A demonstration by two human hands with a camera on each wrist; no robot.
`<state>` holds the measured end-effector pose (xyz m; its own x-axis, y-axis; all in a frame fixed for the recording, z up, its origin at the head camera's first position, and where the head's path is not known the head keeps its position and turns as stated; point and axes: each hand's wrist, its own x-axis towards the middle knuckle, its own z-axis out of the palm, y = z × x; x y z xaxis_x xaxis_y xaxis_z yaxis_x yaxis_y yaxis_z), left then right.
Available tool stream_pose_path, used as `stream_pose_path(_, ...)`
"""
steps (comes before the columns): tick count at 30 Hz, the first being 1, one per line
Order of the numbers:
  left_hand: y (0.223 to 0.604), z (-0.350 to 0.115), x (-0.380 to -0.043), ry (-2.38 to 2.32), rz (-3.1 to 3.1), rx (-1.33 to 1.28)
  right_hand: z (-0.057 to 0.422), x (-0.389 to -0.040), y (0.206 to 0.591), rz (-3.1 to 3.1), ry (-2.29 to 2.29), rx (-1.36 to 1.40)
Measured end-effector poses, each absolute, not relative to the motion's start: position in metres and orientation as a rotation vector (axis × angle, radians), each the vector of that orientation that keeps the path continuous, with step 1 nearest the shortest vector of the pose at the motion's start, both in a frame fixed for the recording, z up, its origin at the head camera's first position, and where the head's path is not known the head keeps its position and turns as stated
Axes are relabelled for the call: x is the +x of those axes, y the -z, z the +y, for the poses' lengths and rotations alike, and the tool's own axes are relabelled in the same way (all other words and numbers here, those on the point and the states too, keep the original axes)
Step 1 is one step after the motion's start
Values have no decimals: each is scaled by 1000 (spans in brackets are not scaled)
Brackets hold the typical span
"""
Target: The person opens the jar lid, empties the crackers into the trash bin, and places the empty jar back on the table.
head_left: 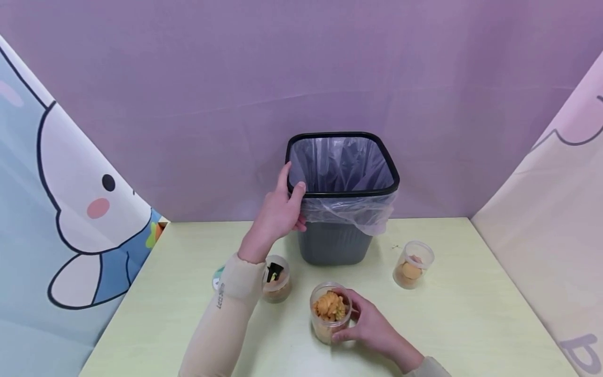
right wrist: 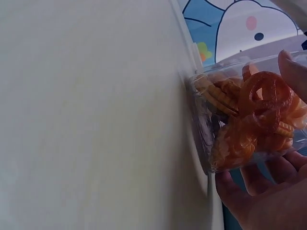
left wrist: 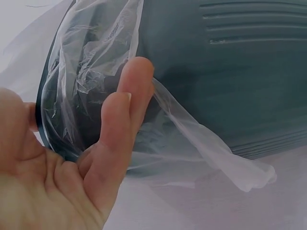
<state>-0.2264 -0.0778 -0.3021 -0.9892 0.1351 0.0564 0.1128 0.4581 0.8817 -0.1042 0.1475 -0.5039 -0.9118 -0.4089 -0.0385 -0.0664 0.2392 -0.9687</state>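
Observation:
My left hand point(head_left: 281, 212) is at the left corner of the trash bin point(head_left: 336, 243), its index finger and thumb touching the black rim point(head_left: 350, 194). In the left wrist view its other fingers point(left wrist: 117, 115) lie fairly straight beside the clear liner bag point(left wrist: 93, 62) folded over the rim. My right hand point(head_left: 372, 323) grips a clear plastic jar point(head_left: 324, 331) around its right side, thumb in front. Orange-brown snacks point(head_left: 330, 305) fill this lidless jar; the right wrist view shows ring-shaped and ridged pieces point(right wrist: 261, 108). The jar stands upright, its base at the table.
Behind my left forearm, another clear jar point(head_left: 278, 294) holds a black item and brownish contents. A third jar point(head_left: 412, 267) with round tan pieces stands right of the bin. A partly hidden teal-and-white item point(head_left: 217, 277) lies left of my sleeve. A purple backdrop point(head_left: 212, 115) rises behind the table.

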Motion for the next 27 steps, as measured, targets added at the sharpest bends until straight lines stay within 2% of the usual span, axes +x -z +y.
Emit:
stream_pose_path(16,307,-80,-229,-1519,2749,300,174,-116,470,2370,1801,-312)
stream_pose_path(27,311,-80,-232,-1531,2781,318,206,-118,433,2576,1826,-382)
